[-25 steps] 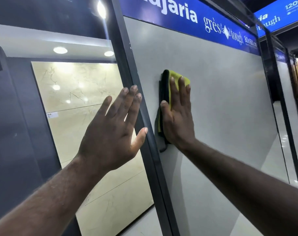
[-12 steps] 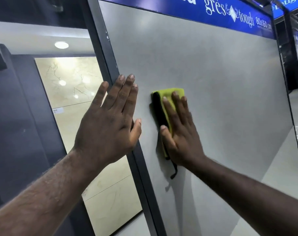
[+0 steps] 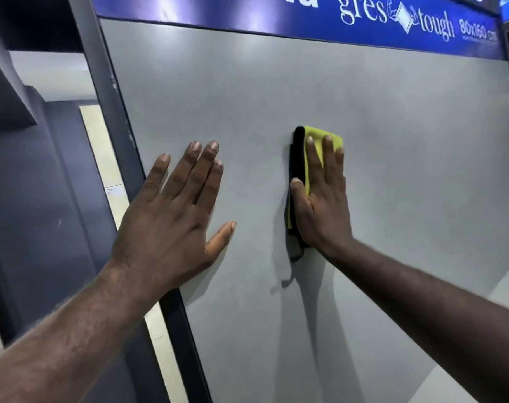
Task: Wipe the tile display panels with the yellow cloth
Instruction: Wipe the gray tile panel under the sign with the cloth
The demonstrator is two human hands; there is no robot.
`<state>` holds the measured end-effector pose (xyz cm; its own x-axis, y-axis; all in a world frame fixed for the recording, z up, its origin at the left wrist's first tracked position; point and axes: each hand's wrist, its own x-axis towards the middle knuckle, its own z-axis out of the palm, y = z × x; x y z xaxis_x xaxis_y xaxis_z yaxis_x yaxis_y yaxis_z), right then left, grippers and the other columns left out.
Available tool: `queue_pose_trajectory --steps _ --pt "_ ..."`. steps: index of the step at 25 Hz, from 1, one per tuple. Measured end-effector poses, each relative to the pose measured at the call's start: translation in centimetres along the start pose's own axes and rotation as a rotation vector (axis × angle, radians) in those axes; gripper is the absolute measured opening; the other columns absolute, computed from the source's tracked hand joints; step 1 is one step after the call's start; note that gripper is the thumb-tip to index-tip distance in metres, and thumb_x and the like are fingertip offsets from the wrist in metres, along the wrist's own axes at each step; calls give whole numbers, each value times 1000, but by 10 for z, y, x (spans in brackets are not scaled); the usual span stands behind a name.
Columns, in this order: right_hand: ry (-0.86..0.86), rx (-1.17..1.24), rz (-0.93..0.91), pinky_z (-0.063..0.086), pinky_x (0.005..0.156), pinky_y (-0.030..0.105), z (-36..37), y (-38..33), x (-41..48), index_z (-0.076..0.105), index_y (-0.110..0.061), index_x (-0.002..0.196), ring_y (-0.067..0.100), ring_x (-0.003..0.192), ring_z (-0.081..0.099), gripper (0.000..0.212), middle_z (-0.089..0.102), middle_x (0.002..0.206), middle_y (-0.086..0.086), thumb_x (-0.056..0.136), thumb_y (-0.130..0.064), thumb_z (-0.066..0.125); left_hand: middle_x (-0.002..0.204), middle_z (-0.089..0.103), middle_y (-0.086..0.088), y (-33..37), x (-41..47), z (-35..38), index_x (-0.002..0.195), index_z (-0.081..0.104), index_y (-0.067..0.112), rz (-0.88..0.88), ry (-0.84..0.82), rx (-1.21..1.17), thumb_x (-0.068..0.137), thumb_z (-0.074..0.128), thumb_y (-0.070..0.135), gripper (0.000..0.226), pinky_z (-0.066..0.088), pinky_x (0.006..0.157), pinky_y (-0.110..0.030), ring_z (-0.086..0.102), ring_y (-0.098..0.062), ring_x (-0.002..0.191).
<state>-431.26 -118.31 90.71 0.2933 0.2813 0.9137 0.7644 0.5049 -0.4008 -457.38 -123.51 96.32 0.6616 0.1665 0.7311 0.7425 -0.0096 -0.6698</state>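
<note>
View from my head camera, looking forward at a large matte grey tile display panel (image 3: 276, 82) standing upright in a dark metal frame (image 3: 102, 68). My right hand (image 3: 320, 205) was flat and open-fingered, not curled, and it pressed a folded yellow microfibre cloth with a black edge (image 3: 320, 131) against the panel's face, roughly at mid-width and somewhat above mid-height of the visible surface. Three straight fingers (image 3: 328, 152) lay over the yellow part, whose top edge showed above the fingertips; the thumb lay alongside the black edge on the cloth's left side. A dark corner of the cloth hung free below the heel of that hand and cast a thin shadow on the grey surface. My left hand (image 3: 172, 222) held nothing: its fingers were straight and slightly spread, thumb out to the right, the palm turned toward the panel near its left border and partly overlapping the frame. Its shadow fell close beneath it, but whether the palm truly touched the tile I could not tell. The two hands were apart, with bare grey tile between them. A blue header sign with white lettering (image 3: 247, 10) ran along the panel's top and read in part "grés tough 80x160 cm". Left of the frame, a narrow strip of pale beige tile (image 3: 96, 135) showed beside a dark grey wall (image 3: 44, 199).
</note>
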Motion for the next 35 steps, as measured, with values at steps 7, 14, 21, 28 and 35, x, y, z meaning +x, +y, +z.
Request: queue_pose_trajectory --steps 7,14,21,28,35 --pt "-51 -139 -361 18 130 57 -19 68 7 15 -30 170 25 165 -5 71 3 179 -1 106 -41 47 181 3 -18 25 15 6 170 14 -4 -62 -50 21 103 34 62 97 14 134 -61 6 -33 168" --pt "-127 -183 -485 13 132 51 -15 60 -10 20 -26 169 28 165 -4 69 4 179 2 108 -40 48 181 8 -19 35 45 12 168 25 -4 -34 -6 6 101 33 65 97 14 133 -63 8 -34 168" --pt "-83 -61 -158 -1 130 42 -26 74 50 8 -32 171 19 163 -18 69 -10 178 -8 110 -47 37 181 8 -16 50 57 22 169 27 -1 19 -2 -5 102 36 59 91 13 134 -61 8 -32 168" --pt "-71 -27 -76 6 132 55 -46 147 65 6 -35 170 15 163 -19 69 -11 178 -11 109 -49 35 180 15 -16 83 95 34 169 27 0 33 19 16 102 38 61 91 15 133 -61 17 -33 167" --pt "-131 -148 -418 16 130 58 -61 207 64 13 -36 169 21 165 -9 70 -1 179 -7 108 -43 46 180 16 -15 129 145 53 169 28 0 12 2 27 103 37 62 91 16 133 -61 17 -32 167"
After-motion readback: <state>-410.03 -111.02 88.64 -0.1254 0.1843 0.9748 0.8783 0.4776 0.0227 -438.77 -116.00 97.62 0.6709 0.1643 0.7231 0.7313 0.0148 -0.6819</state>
